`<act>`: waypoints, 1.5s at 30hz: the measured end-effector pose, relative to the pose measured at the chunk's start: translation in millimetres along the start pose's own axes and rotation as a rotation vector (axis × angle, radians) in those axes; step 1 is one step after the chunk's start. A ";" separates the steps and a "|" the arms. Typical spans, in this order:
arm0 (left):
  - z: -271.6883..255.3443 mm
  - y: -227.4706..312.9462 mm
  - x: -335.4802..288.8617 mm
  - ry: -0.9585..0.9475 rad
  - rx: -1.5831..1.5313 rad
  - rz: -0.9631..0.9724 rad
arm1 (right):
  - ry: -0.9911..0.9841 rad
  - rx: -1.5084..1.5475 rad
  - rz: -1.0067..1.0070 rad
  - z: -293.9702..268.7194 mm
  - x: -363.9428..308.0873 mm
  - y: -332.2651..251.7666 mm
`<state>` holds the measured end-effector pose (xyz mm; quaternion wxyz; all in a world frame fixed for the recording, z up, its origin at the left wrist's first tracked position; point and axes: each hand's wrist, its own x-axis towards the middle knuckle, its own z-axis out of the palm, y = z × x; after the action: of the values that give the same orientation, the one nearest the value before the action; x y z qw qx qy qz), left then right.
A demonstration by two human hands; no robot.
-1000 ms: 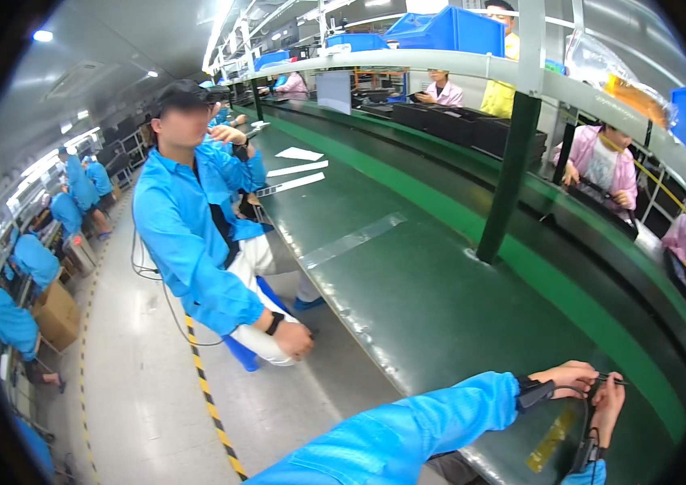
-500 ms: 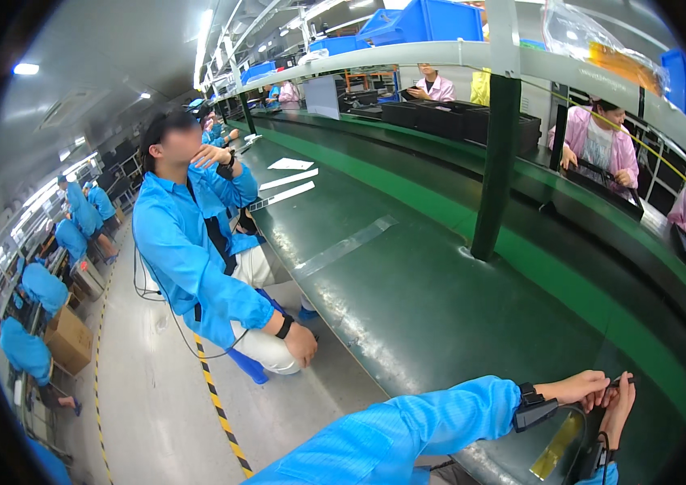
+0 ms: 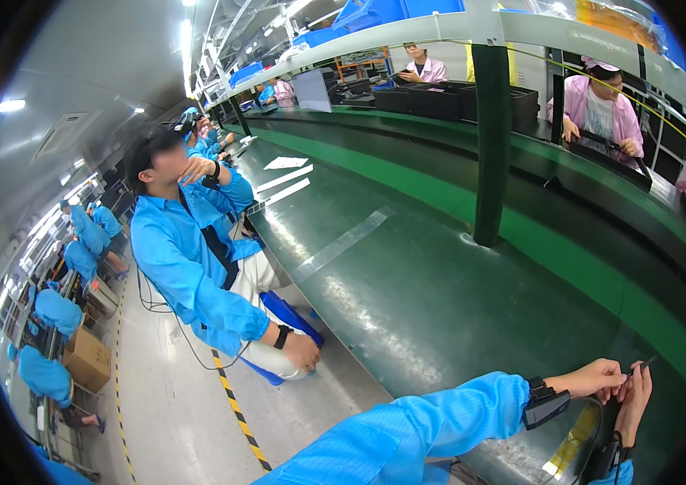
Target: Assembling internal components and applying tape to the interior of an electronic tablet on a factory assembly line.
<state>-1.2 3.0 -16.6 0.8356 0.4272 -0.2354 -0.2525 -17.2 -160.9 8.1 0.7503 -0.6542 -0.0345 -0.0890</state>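
At the lower right, my left hand and my right hand meet just above the green bench. A small, thin dark piece sticks out from the fingertips of my right hand; its kind is too small to make out. My left hand is closed, thumb and fingers pinched together right beside it, and whatever they grip is hidden. A black device is strapped to my left wrist. Below the hands, a shiny yellow strip lies on the bench, with a dark cable looping near it.
To my left sits a co-worker in a blue jacket, close to the bench edge. White strips and a clear tape band lie farther along the bench. A dark post rises from it. People in pink work across the line.
The view has shifted slightly. Both my hands remain together, fingers a little rearranged, and the dark piece now points up and outward past the right fingertips.
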 end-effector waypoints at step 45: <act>8.2 45.5 -29.6 0.192 0.038 -0.180 | -0.282 0.004 0.172 15.6 -5.9 -9.1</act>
<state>-18.7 39.7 20.3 0.8200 0.4847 -0.1197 -0.2798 -23.5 -146.2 18.3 0.7441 -0.6594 -0.0834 0.0681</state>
